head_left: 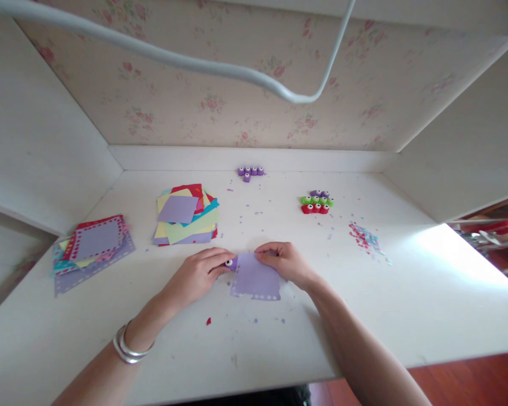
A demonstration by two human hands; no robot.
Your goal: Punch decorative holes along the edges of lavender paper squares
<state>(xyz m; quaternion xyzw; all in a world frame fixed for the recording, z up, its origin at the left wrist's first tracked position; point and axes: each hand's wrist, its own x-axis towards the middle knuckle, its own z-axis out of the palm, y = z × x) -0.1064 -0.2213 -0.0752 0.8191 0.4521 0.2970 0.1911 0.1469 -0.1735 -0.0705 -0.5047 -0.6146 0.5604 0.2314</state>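
A lilac sheet of paper [258,276] lies on the white table in front of me, with punched shapes along its lower edge and left side. My left hand [204,267] grips a small purple paper punch [231,263] at the sheet's upper left edge. The punch has a round white button with a dark centre. My right hand [287,262] pinches the sheet's upper right part between thumb and fingers. Tiny punched bits are scattered around the sheet, with one red bit [209,321] nearer me.
Punched papers [97,239] are stacked at the left, beside a pile of coloured paper [178,210]. Several purple punches [250,171] stand at the back; green, red and purple punches [316,201] stand right of them. Confetti [367,239] lies at the right. A white cable [195,65] hangs overhead.
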